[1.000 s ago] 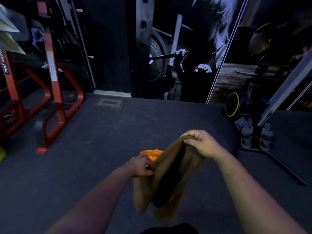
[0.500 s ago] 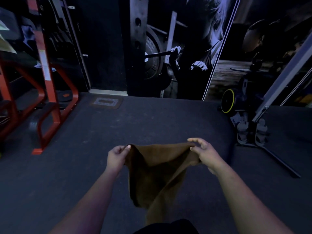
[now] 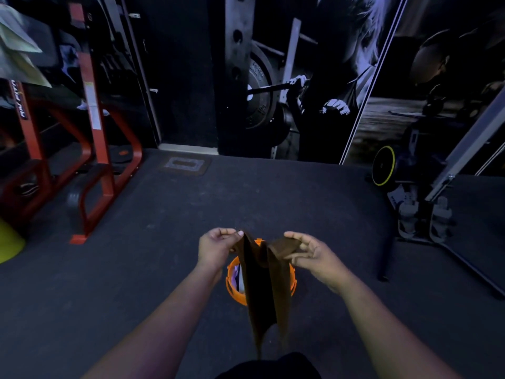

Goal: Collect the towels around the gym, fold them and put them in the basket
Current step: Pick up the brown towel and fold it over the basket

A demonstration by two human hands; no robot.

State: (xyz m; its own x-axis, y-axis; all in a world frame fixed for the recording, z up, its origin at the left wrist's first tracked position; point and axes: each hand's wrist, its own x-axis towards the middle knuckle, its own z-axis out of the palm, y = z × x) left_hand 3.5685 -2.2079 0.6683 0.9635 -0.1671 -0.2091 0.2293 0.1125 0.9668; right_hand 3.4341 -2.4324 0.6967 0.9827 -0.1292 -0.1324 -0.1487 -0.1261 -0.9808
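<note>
Head view: I see the left hand [image 3: 216, 248] pinching one top corner of a brown towel [image 3: 266, 285] and the right hand [image 3: 310, 255] pinching the other, fingers curled on the cloth. Hanging folded lengthwise, the towel drapes over an orange basket [image 3: 232, 283] on the dark floor [image 3: 136, 269]. A red rack [image 3: 93, 149] stands far left.
</note>
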